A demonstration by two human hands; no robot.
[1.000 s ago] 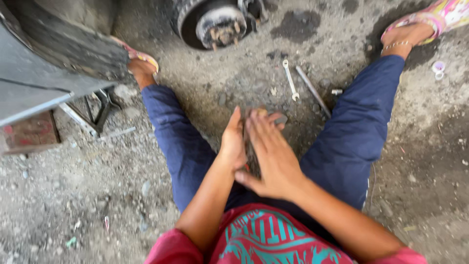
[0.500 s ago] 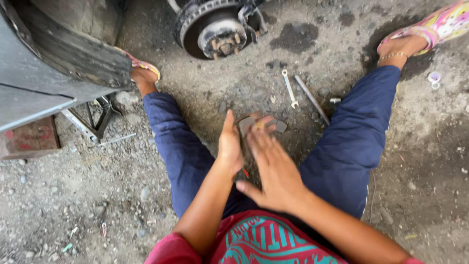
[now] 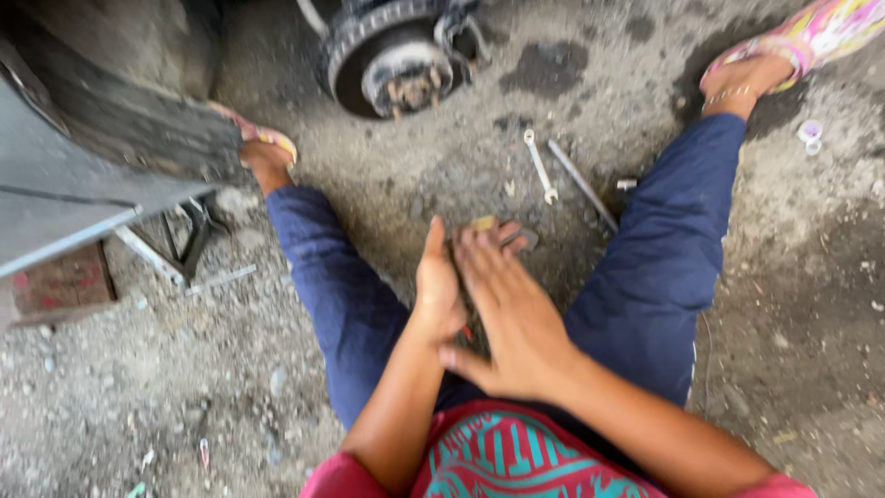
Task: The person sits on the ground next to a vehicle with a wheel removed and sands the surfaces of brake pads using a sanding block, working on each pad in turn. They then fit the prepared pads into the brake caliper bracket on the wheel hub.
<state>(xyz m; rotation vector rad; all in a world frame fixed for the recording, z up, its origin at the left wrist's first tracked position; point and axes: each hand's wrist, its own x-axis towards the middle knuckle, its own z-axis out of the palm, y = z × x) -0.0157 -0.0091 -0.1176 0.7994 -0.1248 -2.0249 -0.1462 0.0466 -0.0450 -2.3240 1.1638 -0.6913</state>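
Two hands are pressed together, palm to palm, right in front of the red and teal shirt [image 3: 502, 461]. The left hand [image 3: 437, 286] is stood on edge with fingers straight and pointing away, and the right hand [image 3: 512, 314] is laid flat against it, fingers stretched out too. Something small and dark with a yellowish tip [image 3: 487, 224] can be seen poking out past the fingertips, but what it is can't be made out, too blurry tbh. Both hands are framed by legs in blue trousers [image 3: 659, 267], spread wide on the gritty, oil-stained ground [image 3: 138, 387]. Just beyond the fingertips, a small open-ended wrench [image 3: 540, 166] and a thin metal rod [image 3: 583, 184] are laid side by side on the dirt. Off to the left, a scissor jack [image 3: 189, 242] is tucked under a car body panel [image 3: 74, 184]. Furthest away, a bare brake disc and wheel hub [image 3: 398, 60] is seen, wheel off.
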